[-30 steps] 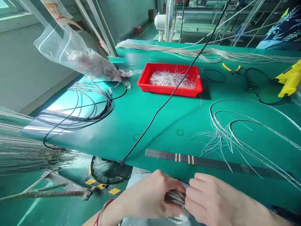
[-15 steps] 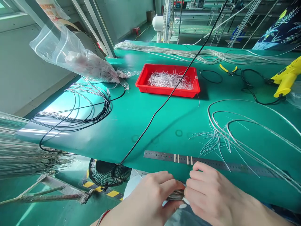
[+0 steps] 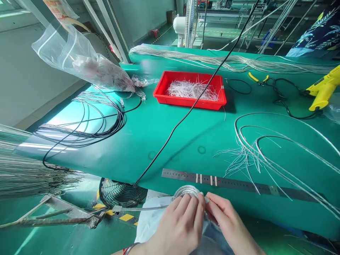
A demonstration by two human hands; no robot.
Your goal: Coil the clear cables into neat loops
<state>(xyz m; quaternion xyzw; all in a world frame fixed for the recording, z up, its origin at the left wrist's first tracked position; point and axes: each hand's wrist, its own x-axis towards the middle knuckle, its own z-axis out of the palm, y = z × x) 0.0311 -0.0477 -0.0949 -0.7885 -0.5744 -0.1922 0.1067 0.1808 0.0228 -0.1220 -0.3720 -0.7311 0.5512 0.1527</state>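
A wire coil (image 3: pixel 186 191) of silvery strands is held upright between both hands, just past the near edge of the green table (image 3: pixel 212 166). The left hand (image 3: pixel 179 223) is curled, its fingers closed on the coil's near side. The right hand (image 3: pixel 228 223) is nearly closed, its fingertips (image 3: pixel 209 199) pinching the coil's right side. One pale strand runs from the coil toward 9 o'clock. Clear plastic film (image 3: pixel 212 237) lies beneath the right hand.

Relative to the hands, a steel ruler (image 3: pixel 239 184) lies just beyond at 1 o'clock. A red tray (image 3: pixel 162 90) of cut wire pieces (image 3: pixel 192 90) sits at 12 o'clock, and loose silver wires (image 3: pixel 247 156) lie at 2 o'clock. A yellow glue gun (image 3: pixel 325 88) rests at 2 o'clock, farther off. A black cable (image 3: pixel 172 130) crosses the table.
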